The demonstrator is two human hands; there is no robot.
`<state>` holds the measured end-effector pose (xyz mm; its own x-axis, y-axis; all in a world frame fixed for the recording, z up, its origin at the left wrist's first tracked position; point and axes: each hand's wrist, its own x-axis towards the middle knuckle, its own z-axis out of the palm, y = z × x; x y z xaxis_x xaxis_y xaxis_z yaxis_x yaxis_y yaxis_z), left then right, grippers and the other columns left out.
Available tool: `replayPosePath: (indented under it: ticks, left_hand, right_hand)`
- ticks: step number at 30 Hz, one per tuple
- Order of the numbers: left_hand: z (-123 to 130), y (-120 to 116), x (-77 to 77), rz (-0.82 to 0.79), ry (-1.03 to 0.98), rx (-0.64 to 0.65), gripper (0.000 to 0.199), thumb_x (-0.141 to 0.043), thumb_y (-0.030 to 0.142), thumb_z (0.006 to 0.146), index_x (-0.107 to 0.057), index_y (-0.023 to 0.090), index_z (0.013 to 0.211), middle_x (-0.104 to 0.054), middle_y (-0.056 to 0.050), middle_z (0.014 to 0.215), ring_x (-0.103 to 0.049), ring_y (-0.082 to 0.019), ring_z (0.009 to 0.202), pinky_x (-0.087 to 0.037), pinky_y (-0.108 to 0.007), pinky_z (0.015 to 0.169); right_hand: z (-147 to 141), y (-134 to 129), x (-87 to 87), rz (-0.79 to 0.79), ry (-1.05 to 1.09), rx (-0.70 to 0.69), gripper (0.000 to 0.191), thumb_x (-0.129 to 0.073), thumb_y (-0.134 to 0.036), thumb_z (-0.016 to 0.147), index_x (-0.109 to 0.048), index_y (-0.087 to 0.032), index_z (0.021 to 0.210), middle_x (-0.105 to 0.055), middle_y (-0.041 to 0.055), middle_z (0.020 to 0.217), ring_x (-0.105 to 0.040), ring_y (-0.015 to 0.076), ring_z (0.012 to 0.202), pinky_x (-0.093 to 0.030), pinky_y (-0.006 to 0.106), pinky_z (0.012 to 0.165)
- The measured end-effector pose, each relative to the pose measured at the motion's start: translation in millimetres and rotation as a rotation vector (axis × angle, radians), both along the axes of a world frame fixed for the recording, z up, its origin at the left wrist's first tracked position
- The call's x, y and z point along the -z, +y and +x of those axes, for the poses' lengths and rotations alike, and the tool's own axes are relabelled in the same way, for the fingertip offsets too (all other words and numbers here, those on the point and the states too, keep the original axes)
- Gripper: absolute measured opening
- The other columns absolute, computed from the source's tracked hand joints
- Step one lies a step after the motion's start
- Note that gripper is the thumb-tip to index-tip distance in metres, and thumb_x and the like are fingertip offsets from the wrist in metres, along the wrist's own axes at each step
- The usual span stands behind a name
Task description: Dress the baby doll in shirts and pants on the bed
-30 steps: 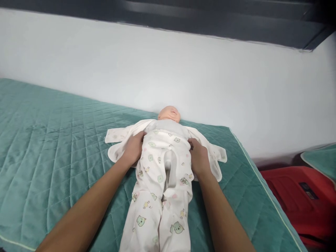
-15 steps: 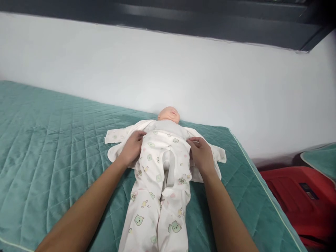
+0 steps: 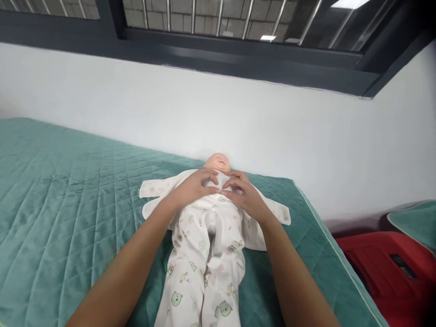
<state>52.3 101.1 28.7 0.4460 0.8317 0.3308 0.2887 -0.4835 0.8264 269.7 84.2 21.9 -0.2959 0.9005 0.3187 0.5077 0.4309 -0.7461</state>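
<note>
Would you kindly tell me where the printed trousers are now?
In the head view, the printed trousers lie at lower centre over the green cover, between the forearms, their waist by the left hand and right hand.

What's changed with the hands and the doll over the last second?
The left hand and right hand left the waist sides of the trousers and moved inward to the middle front, thumbs nearly meeting; whether they pinch cloth is unclear. The view tipped up, bringing window bars into sight. The doll still lies face up on the green quilted mat, trousers on.
</note>
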Motion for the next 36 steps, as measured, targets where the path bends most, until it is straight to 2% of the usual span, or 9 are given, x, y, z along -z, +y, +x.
replayPosePath:
  ticks: [6, 11, 13, 16, 18, 20, 27, 33, 36]
  left_hand:
    - [-17, -6, 6.9, -0.058, 0.126, 0.104, 0.02, -0.07, 0.039, 0.079, -0.063, 0.023, 0.09, -0.043, -0.008, 0.151, -0.036, -0.028, 0.14, -0.034, -0.04, 0.11]
    - [-9, -1, 12.1, 0.033, 0.095, 0.017, 0.018, -0.066, 0.038, 0.083, -0.062, 0.021, 0.08, -0.055, -0.008, 0.136, -0.046, -0.026, 0.131, -0.033, -0.037, 0.109]
    - [-1, 6, 12.4, 0.043, 0.069, -0.02, 0.018, -0.064, 0.037, 0.084, -0.061, 0.02, 0.08, -0.063, -0.007, 0.119, -0.055, -0.024, 0.115, -0.039, -0.035, 0.1]
    - [9, 21, 11.3, 0.006, 0.05, -0.097, 0.017, -0.059, 0.037, 0.085, -0.059, 0.02, 0.079, -0.065, -0.002, 0.09, -0.059, -0.019, 0.085, -0.043, -0.032, 0.079]
    - [13, 33, 10.5, -0.023, 0.064, -0.129, 0.017, -0.059, 0.036, 0.084, -0.058, 0.02, 0.078, -0.063, 0.001, 0.082, -0.057, -0.018, 0.078, -0.041, -0.031, 0.072]
    - [16, 44, 10.8, -0.043, 0.075, -0.142, 0.016, -0.06, 0.035, 0.082, -0.058, 0.02, 0.076, -0.063, 0.002, 0.08, -0.056, -0.018, 0.079, -0.04, -0.03, 0.071]
    - [11, 48, 19.2, -0.133, -0.002, -0.237, 0.015, -0.064, 0.034, 0.079, -0.06, 0.019, 0.077, -0.067, 0.0, 0.084, -0.06, -0.018, 0.083, -0.042, -0.03, 0.076]
    - [-16, 29, 15.6, -0.153, 0.166, -0.219, 0.021, -0.055, 0.037, 0.085, -0.065, 0.019, 0.079, -0.068, 0.0, 0.081, -0.058, -0.017, 0.076, -0.04, -0.029, 0.069]
    - [-27, 24, 14.4, -0.152, 0.238, -0.19, 0.02, -0.053, 0.036, 0.086, -0.063, 0.02, 0.08, -0.068, 0.0, 0.083, -0.058, -0.017, 0.075, -0.039, -0.027, 0.065]
  right_hand:
    - [11, -2, -3.6, -0.053, -0.194, -0.127, 0.018, -0.071, -0.041, 0.08, -0.062, -0.024, 0.08, -0.044, 0.0053, 0.143, -0.035, 0.0285, 0.139, -0.033, 0.043, 0.109]
    - [11, 6, -3.5, -0.046, -0.205, -0.163, 0.023, -0.06, -0.042, 0.088, -0.062, -0.023, 0.075, -0.049, 0.0048, 0.14, -0.039, 0.0271, 0.136, -0.033, 0.042, 0.108]
    - [10, 13, -1.8, -0.035, -0.178, -0.133, 0.027, -0.055, -0.041, 0.091, -0.06, -0.023, 0.072, -0.056, 0.0041, 0.132, -0.048, 0.0246, 0.127, -0.037, 0.037, 0.102]
    - [9, 27, 3.4, -0.032, -0.174, -0.008, 0.027, -0.051, -0.041, 0.092, -0.059, -0.023, 0.074, -0.067, 0.0016, 0.102, -0.06, 0.0203, 0.096, -0.042, 0.033, 0.083]
    - [8, 38, 9.0, -0.048, -0.167, 0.085, 0.026, -0.052, -0.043, 0.091, -0.059, -0.023, 0.076, -0.065, -0.0009, 0.082, -0.058, 0.0183, 0.078, -0.04, 0.031, 0.073]
    - [6, 47, 15.8, -0.058, -0.128, 0.15, 0.026, -0.054, -0.043, 0.089, -0.057, -0.023, 0.074, -0.06, -0.0021, 0.073, -0.055, 0.0174, 0.072, -0.038, 0.03, 0.069]
    - [-4, 45, 33.1, -0.019, 0.065, 0.295, 0.023, -0.061, -0.046, 0.085, -0.06, -0.023, 0.081, -0.064, -0.0008, 0.082, -0.056, 0.0173, 0.078, -0.042, 0.031, 0.074]
    - [11, 40, 33.8, 0.04, -0.076, 0.309, 0.026, -0.061, -0.046, 0.085, -0.059, -0.022, 0.075, -0.063, 0.0037, 0.09, -0.056, 0.0201, 0.087, -0.043, 0.035, 0.081]
    - [22, 40, 32.2, 0.024, -0.133, 0.237, 0.03, -0.057, -0.045, 0.087, -0.057, -0.022, 0.068, -0.064, 0.006, 0.102, -0.054, 0.0239, 0.106, -0.039, 0.04, 0.095]
